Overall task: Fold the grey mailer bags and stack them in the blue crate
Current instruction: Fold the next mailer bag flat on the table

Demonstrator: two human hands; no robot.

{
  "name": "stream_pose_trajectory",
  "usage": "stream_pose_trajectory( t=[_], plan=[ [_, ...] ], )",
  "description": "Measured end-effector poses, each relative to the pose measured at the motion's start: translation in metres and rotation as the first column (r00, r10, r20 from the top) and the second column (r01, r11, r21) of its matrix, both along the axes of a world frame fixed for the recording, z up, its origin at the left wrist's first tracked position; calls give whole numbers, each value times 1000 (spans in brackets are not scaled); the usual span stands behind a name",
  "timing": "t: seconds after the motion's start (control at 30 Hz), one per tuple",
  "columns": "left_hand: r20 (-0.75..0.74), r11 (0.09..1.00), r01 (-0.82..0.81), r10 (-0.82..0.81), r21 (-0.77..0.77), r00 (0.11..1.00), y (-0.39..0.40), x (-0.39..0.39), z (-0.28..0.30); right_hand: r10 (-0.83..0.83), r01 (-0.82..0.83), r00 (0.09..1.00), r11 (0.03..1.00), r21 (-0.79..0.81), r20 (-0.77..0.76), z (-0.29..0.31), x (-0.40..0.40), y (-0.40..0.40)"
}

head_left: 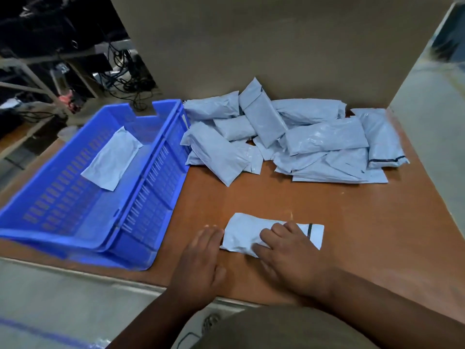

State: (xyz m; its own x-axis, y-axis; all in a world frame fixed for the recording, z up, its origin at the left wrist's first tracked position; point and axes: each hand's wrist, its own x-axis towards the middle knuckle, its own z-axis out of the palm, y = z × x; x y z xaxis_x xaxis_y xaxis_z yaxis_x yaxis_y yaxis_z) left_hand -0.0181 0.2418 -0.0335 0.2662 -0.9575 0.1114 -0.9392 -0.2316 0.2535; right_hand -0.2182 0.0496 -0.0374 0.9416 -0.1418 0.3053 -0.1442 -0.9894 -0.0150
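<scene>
A grey mailer bag lies near the table's front edge, its right end bearing a black strip. My right hand rests flat on top of it with spread fingers pressing it down. My left hand lies flat on the table, its fingertips touching the bag's left end. The blue crate stands at the left with one folded grey bag lying on its floor. A pile of several grey mailer bags sits at the back of the table.
The brown table has a cardboard wall behind and a panel at the right. Cables and metal frames show beyond the crate at the far left.
</scene>
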Motion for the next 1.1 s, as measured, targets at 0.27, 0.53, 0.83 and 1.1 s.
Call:
stream_pose_trajectory(
  t=[0.27, 0.53, 0.83, 1.1],
  plan=[
    [73, 986, 163, -166, 39, 983, -49, 1, -2, -376, 394, 912, 914, 93, -162, 11, 21, 25],
    [91, 952, 236, -257, 196, 962, -70, 7, -23, -483, 529, 815, 846, 72, -319, -11, 42, 24],
    [90, 945, 244, -268, 217, 959, -69, 7, -34, -432, 489, 821, 870, 69, -374, -18, 40, 17],
    [89, 933, 236, -268, 271, 959, -68, 11, -34, -425, 501, 808, 860, 96, -409, -17, 41, 17]
  ],
)
